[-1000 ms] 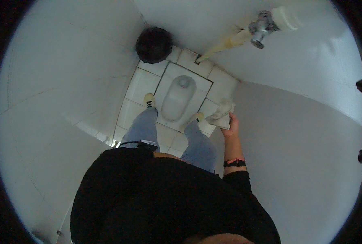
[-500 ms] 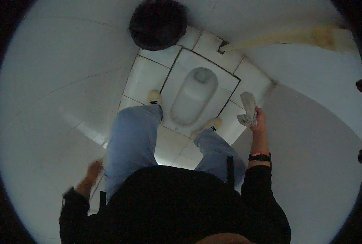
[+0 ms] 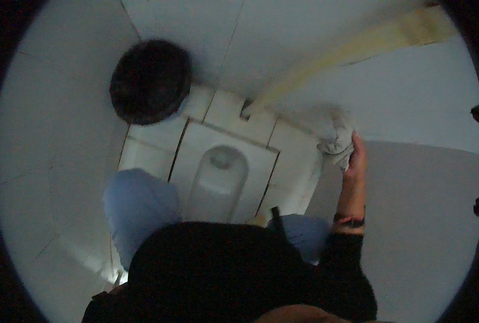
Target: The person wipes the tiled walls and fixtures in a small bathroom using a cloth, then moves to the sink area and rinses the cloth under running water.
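- The right hand [image 3: 357, 155] grips a crumpled pale cloth [image 3: 339, 144], fingers curled round it; the cloth now shows against the wall's foot, over floor tiles half a second ago.
- The left hand [image 3: 120, 287], now almost hidden beside the torso: cannot tell its grip.
- The black shirt [image 3: 223, 269] hides the near end of the squat toilet [image 3: 211, 196].
- Beyond: a dark bin [image 3: 150, 81], a yellowed pipe [image 3: 325, 67].

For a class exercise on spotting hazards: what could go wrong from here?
The bunched cloth spills beyond the right hand, so a loose end might drag on the wall. The right shoe, barely visible, is close to the squat toilet, so a misstep could land in it.
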